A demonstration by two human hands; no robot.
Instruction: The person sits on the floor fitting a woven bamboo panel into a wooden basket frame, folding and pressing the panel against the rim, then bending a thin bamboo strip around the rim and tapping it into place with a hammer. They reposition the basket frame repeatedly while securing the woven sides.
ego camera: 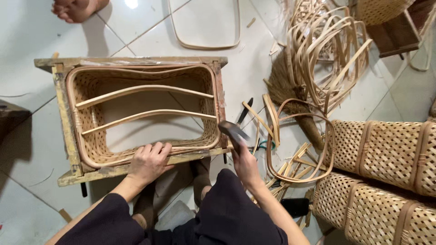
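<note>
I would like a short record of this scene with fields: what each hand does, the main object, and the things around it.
Left hand: left hand rests on the near rim of the woven basket
Right hand: right hand grips a hammer, head raised beside the basket's right corner
Main object: basket sits inside a wooden frame, two curved strips across its opening
Right side: finished woven baskets, loose bamboo hoops, a broom
Floor: white tiles

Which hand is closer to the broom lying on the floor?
Right. The right hand, holding a hammer, is just left of the broom; the left hand rests on the basket frame, farther left.
</note>
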